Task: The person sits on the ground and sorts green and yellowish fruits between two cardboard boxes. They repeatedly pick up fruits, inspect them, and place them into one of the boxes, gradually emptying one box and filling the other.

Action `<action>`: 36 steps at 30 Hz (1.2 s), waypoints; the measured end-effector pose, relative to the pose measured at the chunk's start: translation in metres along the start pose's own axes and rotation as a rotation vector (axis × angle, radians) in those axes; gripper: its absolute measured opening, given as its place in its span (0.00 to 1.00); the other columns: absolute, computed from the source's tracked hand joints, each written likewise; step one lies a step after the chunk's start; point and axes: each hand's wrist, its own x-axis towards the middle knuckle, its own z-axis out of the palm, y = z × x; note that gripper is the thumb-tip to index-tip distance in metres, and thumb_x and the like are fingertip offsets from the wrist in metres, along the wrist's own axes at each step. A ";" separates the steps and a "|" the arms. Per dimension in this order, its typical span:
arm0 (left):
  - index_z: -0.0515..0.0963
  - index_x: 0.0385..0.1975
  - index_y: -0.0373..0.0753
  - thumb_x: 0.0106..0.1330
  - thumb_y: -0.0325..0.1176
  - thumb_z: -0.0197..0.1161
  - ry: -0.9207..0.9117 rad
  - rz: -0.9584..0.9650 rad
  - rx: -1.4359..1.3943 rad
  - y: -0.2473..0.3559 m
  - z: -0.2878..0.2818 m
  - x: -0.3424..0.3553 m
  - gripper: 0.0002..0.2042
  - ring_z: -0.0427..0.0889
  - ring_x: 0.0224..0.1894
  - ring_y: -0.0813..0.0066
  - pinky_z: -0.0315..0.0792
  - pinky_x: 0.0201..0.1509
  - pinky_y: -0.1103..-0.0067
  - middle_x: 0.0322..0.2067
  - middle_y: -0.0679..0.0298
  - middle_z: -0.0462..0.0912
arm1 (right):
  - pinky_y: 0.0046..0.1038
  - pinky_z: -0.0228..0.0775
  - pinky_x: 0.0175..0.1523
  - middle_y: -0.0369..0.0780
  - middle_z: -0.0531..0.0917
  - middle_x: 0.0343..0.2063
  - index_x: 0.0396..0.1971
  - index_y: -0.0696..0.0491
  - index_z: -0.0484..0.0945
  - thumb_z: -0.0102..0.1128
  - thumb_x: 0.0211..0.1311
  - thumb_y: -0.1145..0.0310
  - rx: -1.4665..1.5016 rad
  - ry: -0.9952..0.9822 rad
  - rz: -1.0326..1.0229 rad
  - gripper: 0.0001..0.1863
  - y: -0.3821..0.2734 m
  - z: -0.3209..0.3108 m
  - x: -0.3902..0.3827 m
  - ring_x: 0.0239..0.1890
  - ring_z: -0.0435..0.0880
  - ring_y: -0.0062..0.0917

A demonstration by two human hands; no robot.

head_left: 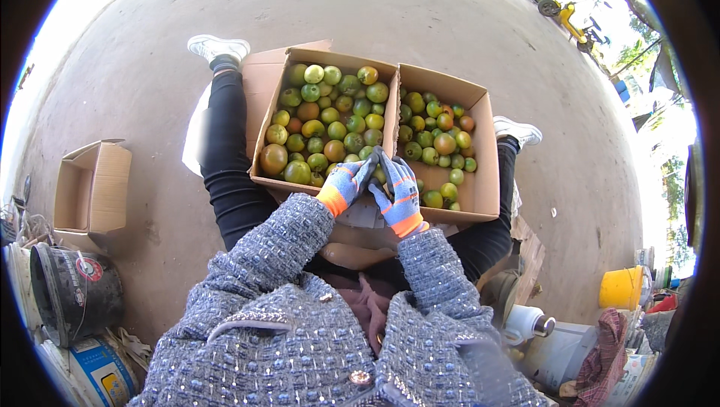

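My left hand (348,182) and my right hand (398,191), in blue-grey work gloves with orange cuffs and dark fingers, meet at the near end of two cardboard boxes. Their fingers close around a small green tomato (380,174), mostly hidden between them. Beside my left hand, the left box (264,123) is filled with green and reddish tomatoes (334,117). To my right hand's side stands the right box (487,159), with fewer tomatoes (442,141) gathered toward its left and far parts and bare cardboard along its right.
My outstretched legs flank the boxes. An empty carton (105,186) stands at left, near a black bucket (82,287). At lower right are a white flask-like container (526,324), a yellow bucket (621,288) and a checked cloth (602,354). Concrete floor (375,9) lies beyond.
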 end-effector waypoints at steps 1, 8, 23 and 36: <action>0.79 0.41 0.36 0.68 0.35 0.55 0.006 0.101 0.221 0.002 -0.003 -0.001 0.11 0.80 0.34 0.52 0.73 0.39 0.68 0.32 0.49 0.82 | 0.38 0.56 0.66 0.43 0.77 0.54 0.61 0.54 0.68 0.65 0.49 0.66 0.007 0.009 -0.021 0.35 0.001 -0.003 0.001 0.54 0.74 0.35; 0.75 0.53 0.43 0.61 0.58 0.56 -0.125 -0.051 1.332 0.062 -0.060 0.004 0.28 0.73 0.56 0.63 0.52 0.67 0.63 0.49 0.61 0.80 | 0.41 0.54 0.66 0.48 0.73 0.57 0.62 0.59 0.64 0.61 0.59 0.62 -0.349 0.538 0.316 0.33 0.052 -0.023 -0.008 0.57 0.72 0.40; 0.82 0.42 0.41 0.54 0.61 0.64 -0.190 -0.330 1.337 0.051 -0.095 0.006 0.28 0.79 0.49 0.61 0.62 0.60 0.68 0.40 0.57 0.84 | 0.41 0.55 0.66 0.44 0.74 0.56 0.60 0.57 0.67 0.65 0.54 0.59 -0.244 0.198 0.133 0.34 0.042 -0.022 -0.011 0.58 0.72 0.38; 0.72 0.57 0.44 0.61 0.54 0.60 0.104 0.017 1.180 0.047 -0.073 -0.003 0.28 0.76 0.54 0.63 0.57 0.64 0.64 0.52 0.61 0.78 | 0.41 0.54 0.67 0.52 0.66 0.61 0.65 0.62 0.57 0.70 0.50 0.58 -0.263 0.559 0.401 0.46 0.039 -0.023 -0.013 0.63 0.65 0.43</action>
